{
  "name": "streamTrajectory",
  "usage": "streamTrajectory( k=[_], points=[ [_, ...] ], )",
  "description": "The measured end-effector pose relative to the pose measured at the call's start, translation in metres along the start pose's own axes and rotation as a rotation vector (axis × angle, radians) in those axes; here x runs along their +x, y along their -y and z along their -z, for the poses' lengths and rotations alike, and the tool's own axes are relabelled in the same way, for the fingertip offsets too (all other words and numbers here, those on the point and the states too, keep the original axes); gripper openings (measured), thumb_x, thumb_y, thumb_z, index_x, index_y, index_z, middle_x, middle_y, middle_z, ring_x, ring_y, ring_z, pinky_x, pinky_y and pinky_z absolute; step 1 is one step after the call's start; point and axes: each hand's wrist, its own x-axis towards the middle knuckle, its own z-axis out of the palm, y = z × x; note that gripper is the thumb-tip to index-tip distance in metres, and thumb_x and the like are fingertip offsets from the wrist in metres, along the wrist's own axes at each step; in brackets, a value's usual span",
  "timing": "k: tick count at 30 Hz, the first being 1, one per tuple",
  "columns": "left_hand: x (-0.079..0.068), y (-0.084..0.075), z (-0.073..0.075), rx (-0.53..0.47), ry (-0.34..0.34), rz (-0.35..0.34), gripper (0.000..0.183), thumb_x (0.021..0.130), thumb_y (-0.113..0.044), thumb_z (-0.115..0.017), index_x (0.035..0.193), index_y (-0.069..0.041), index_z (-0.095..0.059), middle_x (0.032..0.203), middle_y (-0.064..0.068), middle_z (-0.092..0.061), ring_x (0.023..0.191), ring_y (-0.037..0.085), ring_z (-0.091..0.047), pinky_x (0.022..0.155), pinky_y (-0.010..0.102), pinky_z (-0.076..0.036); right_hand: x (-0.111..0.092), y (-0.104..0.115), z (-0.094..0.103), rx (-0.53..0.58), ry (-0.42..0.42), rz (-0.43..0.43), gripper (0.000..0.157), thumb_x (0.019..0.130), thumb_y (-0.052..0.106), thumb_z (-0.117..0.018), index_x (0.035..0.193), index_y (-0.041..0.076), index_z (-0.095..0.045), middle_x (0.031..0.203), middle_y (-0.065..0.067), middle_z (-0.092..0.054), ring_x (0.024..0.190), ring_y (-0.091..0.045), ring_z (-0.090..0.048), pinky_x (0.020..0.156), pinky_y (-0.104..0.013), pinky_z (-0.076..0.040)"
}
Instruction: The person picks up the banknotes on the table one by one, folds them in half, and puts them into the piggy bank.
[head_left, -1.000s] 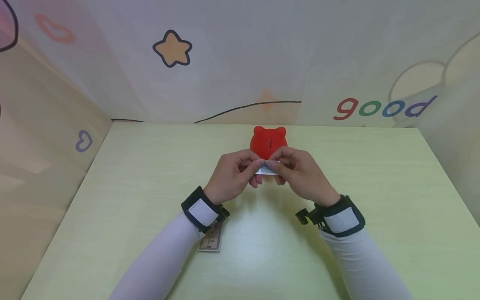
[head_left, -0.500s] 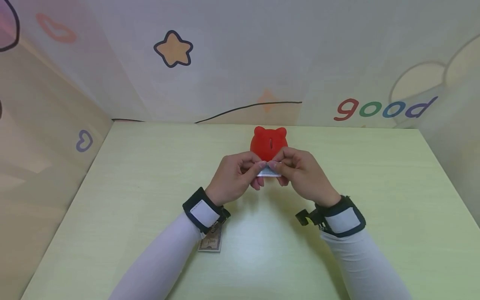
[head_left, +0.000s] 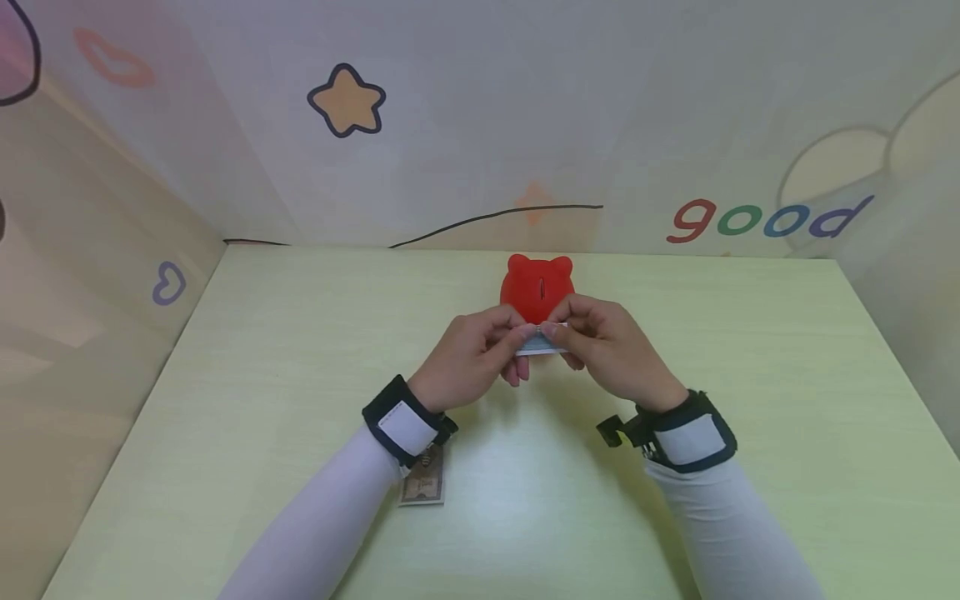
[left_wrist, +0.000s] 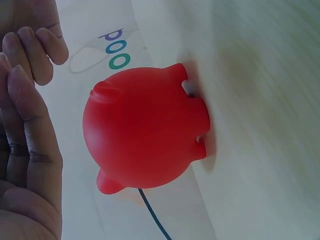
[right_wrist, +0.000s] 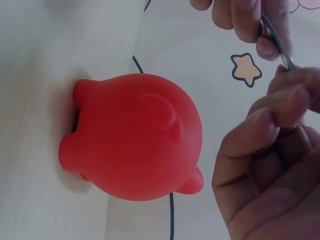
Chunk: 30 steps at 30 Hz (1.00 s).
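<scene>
My left hand and right hand meet above the table, in front of a red piggy bank. Between thumbs and fingers they pinch a small pale blue-grey folded note, one hand at each side. In the right wrist view the folded note shows edge-on as a thin strip between the two hands. The piggy bank stands upright on its feet, its top slot visible from the head. The left wrist view shows fingers at its left edge, but not the note.
A brownish banknote lies on the pale table, partly covered by the left wristband. The back wall rises just behind the piggy bank.
Both hands and the folded note have shifted slightly nearer to me and a little to the right. The pinch stays the same, and the piggy bank has not moved.
</scene>
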Motion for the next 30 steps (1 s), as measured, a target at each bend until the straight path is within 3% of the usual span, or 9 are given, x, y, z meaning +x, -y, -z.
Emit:
streamTrajectory(
  k=[6,14,18,24,30],
  points=[
    [0.002,-0.001,0.005,0.015,-0.013,-0.013,0.010,0.105,-0.020,-0.061,0.108,-0.011,-0.065,0.080,0.005,-0.071,0.068,0.022,-0.070,0.073,0.053,-0.061,-0.002,0.002,0.007,-0.019,-0.031,0.008,0.009,0.104,0.016,-0.061,0.107,0.008,-0.064,0.075,-0.015,-0.056,0.066,-0.027,-0.055,0.056,-0.028,-0.044],
    [0.003,-0.006,0.021,0.076,-0.110,-0.038,0.013,0.105,-0.017,-0.061,0.113,-0.007,-0.064,0.082,0.004,-0.071,0.071,0.022,-0.070,0.072,0.036,-0.062,-0.005,0.006,0.024,-0.043,-0.235,-0.007,0.020,0.106,0.023,-0.059,0.114,0.005,-0.063,0.074,-0.002,-0.063,0.067,-0.026,-0.057,0.062,-0.025,-0.048],
    [0.004,-0.010,0.028,0.185,-0.140,-0.041,0.012,0.104,-0.017,-0.062,0.114,-0.012,-0.064,0.087,0.001,-0.073,0.077,0.019,-0.070,0.073,0.033,-0.060,-0.007,0.004,0.030,-0.029,-0.283,-0.008,0.022,0.107,0.024,-0.058,0.116,0.005,-0.063,0.067,0.001,-0.059,0.064,-0.023,-0.055,0.062,-0.025,-0.046],
    [0.012,-0.016,0.032,0.412,-0.175,0.000,0.030,0.099,-0.022,-0.070,0.126,-0.012,-0.063,0.120,0.003,-0.070,0.106,0.020,-0.067,0.092,0.039,-0.059,-0.008,0.002,0.032,-0.003,-0.312,-0.001,0.023,0.107,0.025,-0.058,0.116,0.005,-0.063,0.065,-0.001,-0.056,0.062,-0.022,-0.053,0.061,-0.026,-0.044],
    [0.031,-0.016,0.027,0.598,-0.069,0.114,0.072,0.093,-0.036,-0.076,0.156,-0.018,-0.045,0.161,0.008,-0.042,0.143,0.031,-0.046,0.107,0.049,-0.054,-0.011,0.002,0.030,0.017,-0.319,-0.013,0.022,0.107,0.025,-0.058,0.115,0.005,-0.062,0.064,0.000,-0.055,0.062,-0.021,-0.051,0.060,-0.027,-0.043]
  ],
)
